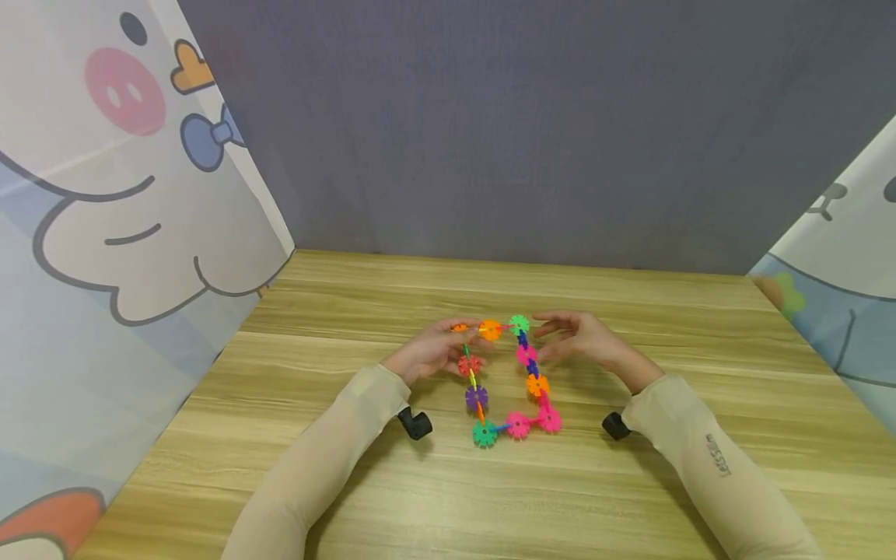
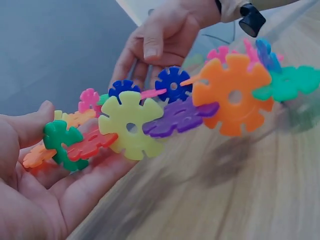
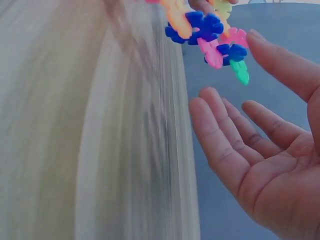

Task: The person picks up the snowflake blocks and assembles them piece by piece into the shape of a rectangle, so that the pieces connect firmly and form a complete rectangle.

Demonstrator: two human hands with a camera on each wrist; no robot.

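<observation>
A loop of interlocking plastic snowflake discs (image 1: pixel 518 425) forms a rough four-sided frame in orange, green, pink, blue, purple, red and yellow. My left hand (image 1: pixel 434 351) holds its far left corner, thumb on one side and fingers underneath around the green disc (image 2: pixel 61 142) and red disc (image 2: pixel 92 144). The loop hangs over the table, with its shadow below in the left wrist view. My right hand (image 1: pixel 577 338) is beside the loop's right side, fingers spread; in the right wrist view a gap separates its palm (image 3: pixel 285 185) from the green end disc (image 3: pixel 240 72).
The wood-grain table (image 1: pixel 630 498) lies beneath both hands. A grey panel (image 1: pixel 518 140) rises behind it, and cartoon-print sheets (image 1: pixel 140 233) flank both sides. A black wrist camera (image 1: pixel 416 424) protrudes from the left sleeve, another black one (image 1: pixel 616 426) from the right.
</observation>
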